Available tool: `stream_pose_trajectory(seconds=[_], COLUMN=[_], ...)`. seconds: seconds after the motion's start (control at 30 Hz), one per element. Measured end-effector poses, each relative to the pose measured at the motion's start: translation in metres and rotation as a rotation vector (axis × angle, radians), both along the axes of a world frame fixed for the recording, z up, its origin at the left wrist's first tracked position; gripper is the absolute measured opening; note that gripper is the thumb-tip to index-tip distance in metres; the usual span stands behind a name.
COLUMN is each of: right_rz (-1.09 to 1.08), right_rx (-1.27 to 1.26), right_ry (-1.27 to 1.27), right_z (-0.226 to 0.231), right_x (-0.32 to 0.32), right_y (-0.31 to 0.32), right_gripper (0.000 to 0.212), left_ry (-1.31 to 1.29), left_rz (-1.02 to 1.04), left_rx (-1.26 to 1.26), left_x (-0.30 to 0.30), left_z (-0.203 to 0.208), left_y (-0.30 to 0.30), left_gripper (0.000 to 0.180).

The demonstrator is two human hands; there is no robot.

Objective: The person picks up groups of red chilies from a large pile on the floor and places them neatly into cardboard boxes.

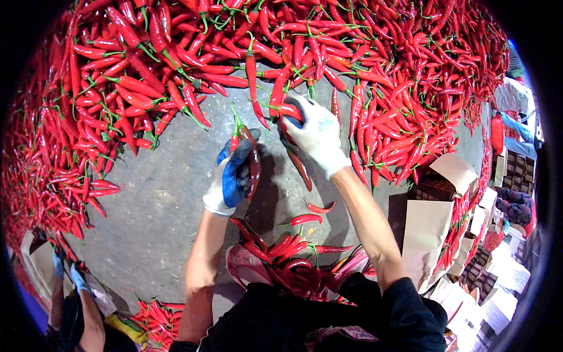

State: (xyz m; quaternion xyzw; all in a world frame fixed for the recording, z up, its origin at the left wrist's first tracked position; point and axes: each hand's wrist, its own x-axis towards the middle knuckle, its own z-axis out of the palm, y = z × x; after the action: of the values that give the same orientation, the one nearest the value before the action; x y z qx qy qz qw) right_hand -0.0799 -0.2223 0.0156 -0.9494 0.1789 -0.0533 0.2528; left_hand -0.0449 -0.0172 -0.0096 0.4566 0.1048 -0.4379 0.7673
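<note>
Both my hands wear white gloves with blue palms. My left hand (231, 176) is closed around red chili peppers, one of them brownish-red (254, 170), their green stems pointing away from me. To its right, my right hand (315, 130) curls at the near edge of a large pile of red chili peppers (193, 47), with a red chili pepper (286, 110) between its fingers. Just below that hand, a dark reddish-brown chili pepper (300, 169) lies slanted; the glove hides part of what is around it.
Peppers fill a container (237, 264) close to my body, with a few loose ones before it. Cardboard boxes (427, 234) of peppers stand at right. At lower left, a co-worker's blue-gloved hands (76, 276) work by a box, near another small pepper heap (155, 320).
</note>
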Motion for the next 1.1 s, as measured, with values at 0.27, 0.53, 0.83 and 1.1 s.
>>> stream_pose_trajectory(seconds=[0.27, 0.53, 0.83, 1.1], right_rz=[0.548, 0.097, -0.353, -0.346], right_rx=[-0.530, 0.041, 0.186, 1.265], right_ry=[0.232, 0.196, 0.098, -0.121], right_z=[-0.002, 0.044, -0.007, -0.025], right_x=[0.031, 0.032, 0.113, 0.069], right_y=[-0.020, -0.048, 0.023, -0.001], right_gripper=[0.020, 0.050, 0.047, 0.021], left_ry=[0.085, -0.121, 0.011, -0.076], left_rz=[0.041, 0.144, 0.263, 0.256], left_rx=[-0.075, -0.169, -0.198, -0.134], left_x=[-0.015, 0.046, 0.027, 0.034], left_z=[-0.002, -0.023, -0.025, -0.036], left_y=[0.004, -0.003, -0.010, 0.007], left_gripper=[0.033, 0.022, 0.006, 0.034])
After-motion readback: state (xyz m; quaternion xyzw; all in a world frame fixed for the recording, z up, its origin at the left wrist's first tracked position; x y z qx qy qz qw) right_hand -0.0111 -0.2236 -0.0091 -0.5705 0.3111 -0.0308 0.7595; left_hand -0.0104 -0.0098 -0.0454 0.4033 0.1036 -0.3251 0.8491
